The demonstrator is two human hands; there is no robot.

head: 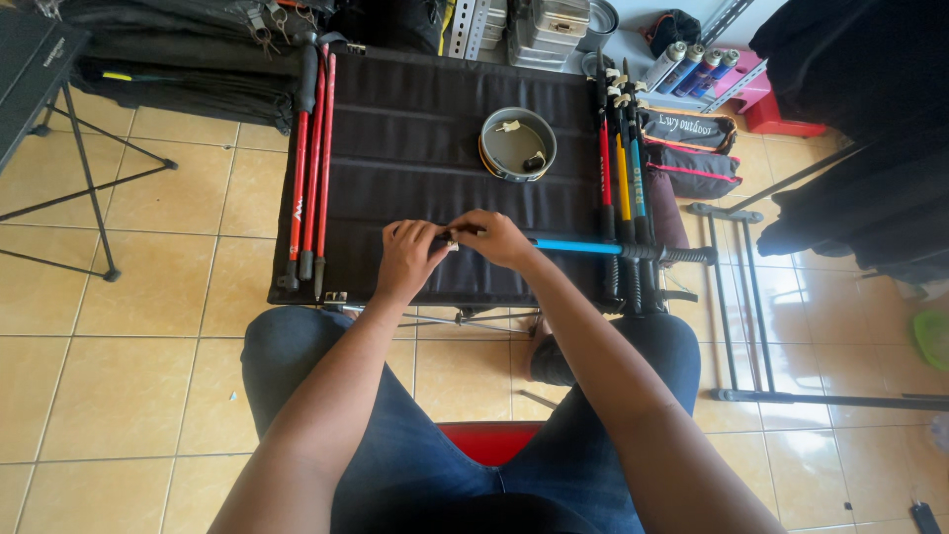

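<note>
A blue trekking pole (578, 246) with a black grip lies crosswise over the near edge of a black folding table (415, 129). My right hand (494, 237) is closed around the pole near its left end. My left hand (407, 255) pinches that same end, where a small pale part shows between the fingers of both hands. A round metal bowl (518, 144) with small parts inside stands on the table beyond my hands.
Red poles (311, 168) lie along the table's left edge; several red, yellow and blue poles (623, 168) lie along its right edge. Dark pouches (687, 148) and spray cans (692, 67) sit at the right. A black stand (89, 178) is at the left, a metal rack (751, 297) at the right.
</note>
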